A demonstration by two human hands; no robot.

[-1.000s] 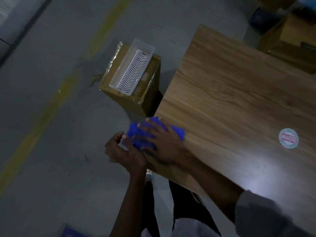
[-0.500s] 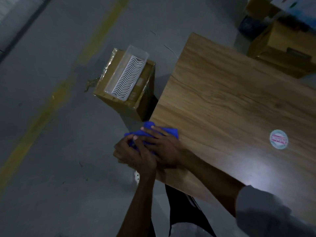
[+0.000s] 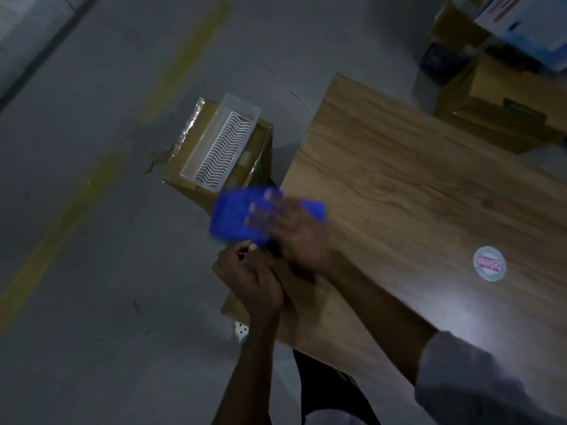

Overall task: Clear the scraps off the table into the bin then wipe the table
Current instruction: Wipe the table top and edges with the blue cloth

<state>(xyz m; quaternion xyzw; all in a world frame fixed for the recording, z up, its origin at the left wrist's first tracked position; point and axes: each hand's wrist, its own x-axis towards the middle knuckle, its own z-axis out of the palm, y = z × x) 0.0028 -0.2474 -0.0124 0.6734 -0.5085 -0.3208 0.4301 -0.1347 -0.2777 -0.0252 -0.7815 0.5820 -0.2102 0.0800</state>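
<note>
Head camera: you are pressing your right hand [image 3: 294, 234] flat on a blue cloth [image 3: 236, 213] at the left edge of the wooden table [image 3: 414, 194]. Its fingers [image 3: 260, 207] are lying straight and slightly spread across the fabric, not pinching it. The cloth is sitting half on the tabletop and half hanging out past the edge, over the grey floor [image 3: 76, 302]; both cloth and hand are showing blurred.

Your left hand [image 3: 248, 274] is waiting just off the table's edge, directly below the cloth. Its fingers are curling inward and one fingertip is touching the cloth's lower border. Whether that hand is enclosing anything cannot be told.

Beyond the cloth, a clear plastic bin [image 3: 221, 145] with a white wavy-ribbed insert is resting on a cardboard box [image 3: 254, 154], which is standing on the floor beside the table's left side. A round sticker [image 3: 489, 263] is lying on the tabletop well to the right of your hands. More cartons [image 3: 506, 96] are crowding the far right corner, and a yellow floor line [image 3: 92, 179] is running diagonally at left. Your grey sleeve [image 3: 475, 378] is filling the lower right.
</note>
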